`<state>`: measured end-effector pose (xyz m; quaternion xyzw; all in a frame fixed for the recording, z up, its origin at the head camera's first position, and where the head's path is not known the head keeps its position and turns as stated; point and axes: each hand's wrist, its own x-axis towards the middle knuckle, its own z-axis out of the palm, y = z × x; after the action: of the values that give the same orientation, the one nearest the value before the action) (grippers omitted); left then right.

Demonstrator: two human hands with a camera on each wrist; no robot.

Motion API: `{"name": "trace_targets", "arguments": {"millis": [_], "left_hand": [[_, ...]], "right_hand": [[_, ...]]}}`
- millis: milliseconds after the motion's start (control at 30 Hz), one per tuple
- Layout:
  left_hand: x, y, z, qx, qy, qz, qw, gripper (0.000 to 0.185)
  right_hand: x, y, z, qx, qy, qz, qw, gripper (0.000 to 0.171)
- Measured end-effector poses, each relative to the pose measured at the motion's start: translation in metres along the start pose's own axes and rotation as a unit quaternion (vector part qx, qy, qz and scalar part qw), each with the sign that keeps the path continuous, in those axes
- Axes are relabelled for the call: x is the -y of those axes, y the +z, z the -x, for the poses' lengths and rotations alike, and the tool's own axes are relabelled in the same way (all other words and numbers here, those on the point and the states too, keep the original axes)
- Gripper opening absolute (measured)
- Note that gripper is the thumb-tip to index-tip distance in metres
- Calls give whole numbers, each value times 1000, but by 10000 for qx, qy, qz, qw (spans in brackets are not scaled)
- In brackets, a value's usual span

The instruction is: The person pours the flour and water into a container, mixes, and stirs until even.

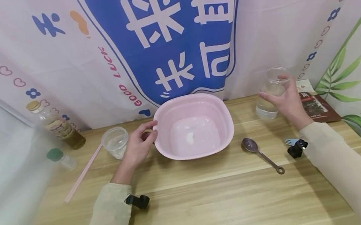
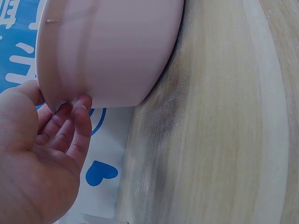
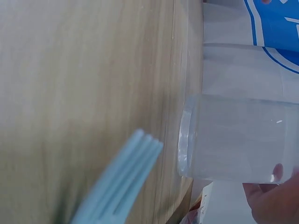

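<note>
The pink oval plastic basin stands on the pale wooden surface, toward its back edge by the printed curtain. The left hand rests against the basin's left wall — thumb at the rim, fingers loosely straight and touching the underside of the lip. Just left of that hand stands a small clear plastic cup. Right of the basin, the right hand curls round a tall clear plastic cup standing upright on the surface. A purple metal spoon lies near the basin's right front — apart from both hands.
</note>
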<state>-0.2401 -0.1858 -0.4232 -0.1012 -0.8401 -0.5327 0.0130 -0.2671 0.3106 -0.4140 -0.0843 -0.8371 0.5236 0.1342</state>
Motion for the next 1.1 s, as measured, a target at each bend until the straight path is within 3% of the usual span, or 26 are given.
{"name": "trace_targets", "arguments": {"millis": [233,367,633,767,900,1000,1100], "left_hand": [[0,0,0,5,-31,-18,10000,39],[0,-1,0,14,-81,-92,9999,39],[1,-4,-1,42,-130,-142,9998,41],[1,-4,-1,48,-111,-102,9999,41],[1,-4,-1,52,-87,-53,9999,41],[2,-3,-1,46,-74,-13,10000,40],[3,-1,-2,45,-51,1,10000,40]], "right_hand": [[2,-7,7,378,340,59,9987,120],[5,-17,18,567,303,18,9979,122],[8,-40,45,500,376,-66,9980,114],[8,-47,60,363,431,-86,9984,102],[8,-49,75,146,114,46,9998,84],[7,-49,86,40,-269,126,9996,63],[5,-49,96,273,-552,60,9981,38]]}}
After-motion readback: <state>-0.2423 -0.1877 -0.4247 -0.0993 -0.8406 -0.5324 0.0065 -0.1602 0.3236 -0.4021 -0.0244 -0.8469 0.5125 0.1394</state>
